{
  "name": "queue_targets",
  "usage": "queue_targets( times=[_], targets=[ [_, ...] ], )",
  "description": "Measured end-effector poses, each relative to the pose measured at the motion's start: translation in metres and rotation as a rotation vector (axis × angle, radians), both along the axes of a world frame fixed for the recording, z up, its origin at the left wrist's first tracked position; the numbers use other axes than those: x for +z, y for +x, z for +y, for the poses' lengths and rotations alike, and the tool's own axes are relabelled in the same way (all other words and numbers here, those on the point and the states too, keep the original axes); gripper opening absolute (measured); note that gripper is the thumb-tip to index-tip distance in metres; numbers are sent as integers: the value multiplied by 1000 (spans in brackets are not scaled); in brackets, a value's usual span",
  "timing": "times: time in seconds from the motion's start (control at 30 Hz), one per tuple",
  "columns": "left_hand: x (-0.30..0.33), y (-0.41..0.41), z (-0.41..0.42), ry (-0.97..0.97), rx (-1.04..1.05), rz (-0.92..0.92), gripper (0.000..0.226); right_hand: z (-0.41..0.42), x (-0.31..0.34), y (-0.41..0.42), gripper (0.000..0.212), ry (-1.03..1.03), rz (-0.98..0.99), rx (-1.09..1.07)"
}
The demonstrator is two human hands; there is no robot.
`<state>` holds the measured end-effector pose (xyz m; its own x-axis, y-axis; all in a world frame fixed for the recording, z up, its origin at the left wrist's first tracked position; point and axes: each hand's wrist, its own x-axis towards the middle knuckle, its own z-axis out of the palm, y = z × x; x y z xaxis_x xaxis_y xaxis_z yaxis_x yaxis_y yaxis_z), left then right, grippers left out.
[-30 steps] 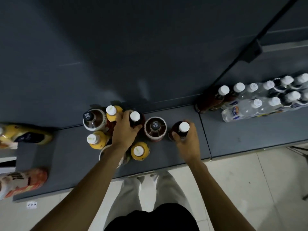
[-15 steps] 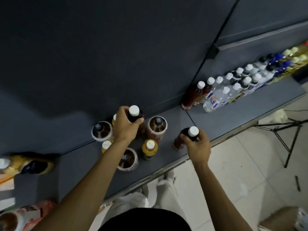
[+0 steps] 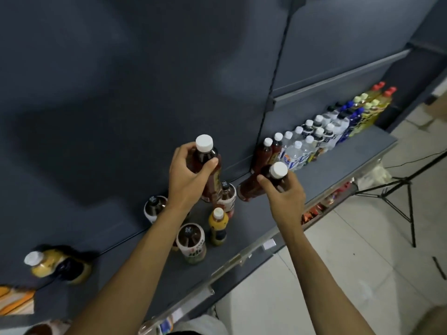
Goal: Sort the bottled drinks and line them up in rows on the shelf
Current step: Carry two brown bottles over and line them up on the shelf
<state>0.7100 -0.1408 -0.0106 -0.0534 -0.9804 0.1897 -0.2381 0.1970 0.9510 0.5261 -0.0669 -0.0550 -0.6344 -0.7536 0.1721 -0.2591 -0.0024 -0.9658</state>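
Nearest the camera, both bare forearms reach up over the front edge of the grey shelf [image 3: 254,240]. The left hand [image 3: 186,175] curls its fingers and thumb round the shoulder of a dark tea bottle with a white cap [image 3: 205,163], which it holds above a loose cluster of drinks. The right hand [image 3: 285,192] grips a second dark bottle with a white cap [image 3: 256,182] near its neck; the bottle leans over, its base pointing to the shelf's back wall. Under the left arm stand a wide brown-lidded bottle with a white label [image 3: 192,243] and a small yellow bottle [image 3: 218,226]; two more wide bottles [image 3: 154,206] stand behind them, partly hidden. Far to the left a yellow bottle [image 3: 52,264] lies on its side. Farther right, past the upright divider [image 3: 275,76], two neat rows of bottles [image 3: 321,131] run along the back: dark tea first, then clear bottles, blue ones, and yellow ones with red caps. A black tripod [image 3: 399,197] stands on the tiled floor beyond.
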Motion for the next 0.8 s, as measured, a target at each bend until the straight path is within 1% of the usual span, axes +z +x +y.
queue_targets(
  times=[0.1,0.17,0.23,0.3,0.4,0.5,0.63,0.73,0.8],
  targets=[
    [10,-4,23,-24,-93,34,38,24,16,-8,25,-145,-211,51],
    [14,-9,42,-22,-166,52,43,42,26,-12,25,-197,-313,93],
    [13,-11,63,50,-235,79,41,63,30,-8,25,-191,-298,84],
    [14,-17,80,147,-299,143,35,85,27,-6,16,-180,-253,65],
    [3,-31,105,287,-376,163,29,109,19,-2,4,-85,-308,30],
    [-9,-43,125,365,-489,122,24,126,13,-1,14,9,-304,41],
    [-21,-70,122,450,-543,119,15,141,18,-15,10,4,-366,8],
    [-26,-92,115,476,-598,86,23,145,24,-28,12,18,-414,-7],
    [-31,-106,109,468,-609,83,24,142,25,-38,13,45,-433,-23]
  ],
)
